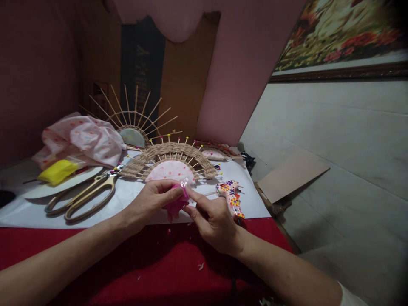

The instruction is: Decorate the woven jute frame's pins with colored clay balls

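Both forearms were bare from where they entered at the lower edge up to the wrists, with no watch, bracelet or glove on either. The left hand and the right hand wore no rings that could be made out. At the lower right corner, a white sleeve edge showed on the right arm near the elbow, plain, without visible print or markings.

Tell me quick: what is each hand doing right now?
Left hand: closed, pinching the pink bag.
Right hand: closed, fingers pinching the same pink bag at its clear top.
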{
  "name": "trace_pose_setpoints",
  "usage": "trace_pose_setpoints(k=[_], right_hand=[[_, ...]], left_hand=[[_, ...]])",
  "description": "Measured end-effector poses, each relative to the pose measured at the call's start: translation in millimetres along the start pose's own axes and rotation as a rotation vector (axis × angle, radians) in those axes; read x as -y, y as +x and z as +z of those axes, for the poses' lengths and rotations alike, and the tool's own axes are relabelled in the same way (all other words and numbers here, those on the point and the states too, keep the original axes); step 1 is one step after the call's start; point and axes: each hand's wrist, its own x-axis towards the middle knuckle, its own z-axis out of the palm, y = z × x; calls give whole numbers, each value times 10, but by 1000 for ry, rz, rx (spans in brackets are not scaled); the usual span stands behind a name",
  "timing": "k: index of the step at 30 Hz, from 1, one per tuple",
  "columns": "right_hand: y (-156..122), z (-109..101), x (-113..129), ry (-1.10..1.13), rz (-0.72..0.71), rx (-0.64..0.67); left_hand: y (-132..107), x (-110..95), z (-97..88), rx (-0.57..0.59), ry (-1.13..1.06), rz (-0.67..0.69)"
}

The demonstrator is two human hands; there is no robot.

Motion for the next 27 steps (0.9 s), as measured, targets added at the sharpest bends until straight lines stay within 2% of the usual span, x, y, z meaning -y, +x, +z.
trace_pose_setpoints(k=[5,11,15,18,22,27], right_hand=[[4,-2,-8,112,11,-5],[30,-53,36,294,6,-147],[43,-39,62,245,165,-213],[58,-28,47,253,242,-190],[71,-31,18,295,240,-153],[76,-28,5,342,267,-155]], left_hand=[[-5,6,9,14,27,-14],[2,-31,44,-2,-29,15],[-12,-46,46,-32,-84,-29],[-18,-44,39,-33,-143,-32],[-15,-42,40,-8,-139,-8],[-19,-69,50,-54,-112,2]])
